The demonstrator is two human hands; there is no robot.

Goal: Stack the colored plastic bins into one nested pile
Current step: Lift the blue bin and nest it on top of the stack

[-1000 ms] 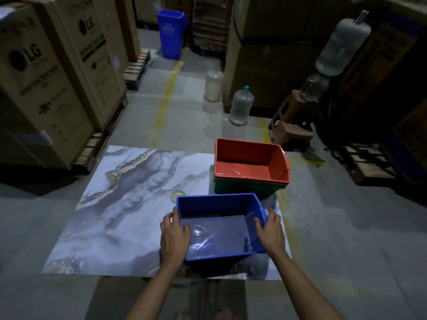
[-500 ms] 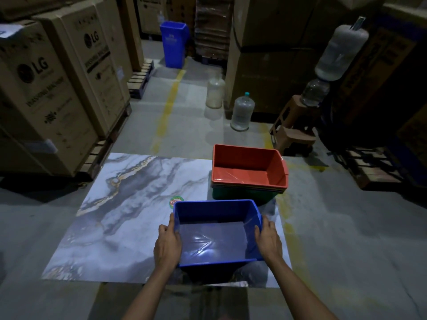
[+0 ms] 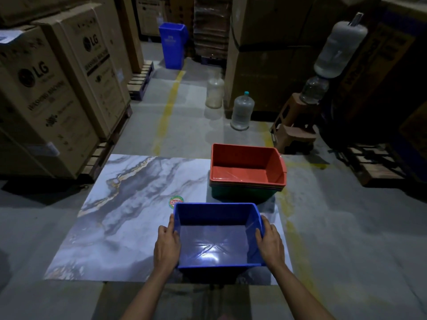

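Note:
A blue plastic bin is held over the near right part of a marble-patterned sheet. My left hand grips its left wall and my right hand grips its right wall, thumbs hooked over the rim. Beyond it, at the sheet's far right, stands a nested pile with a red bin on top, more red rims under it and a green bin at the bottom. The blue bin is apart from the pile, with a narrow gap between them.
Large LG cartons on pallets line the left. Two water jugs stand on the floor behind the pile, brown stools and a wooden pallet to the right, a blue trash bin far back.
The view has tilted, so everything sits lower in frame. Both hands keep hold of the blue bin, which looks slightly raised and closer to the pile.

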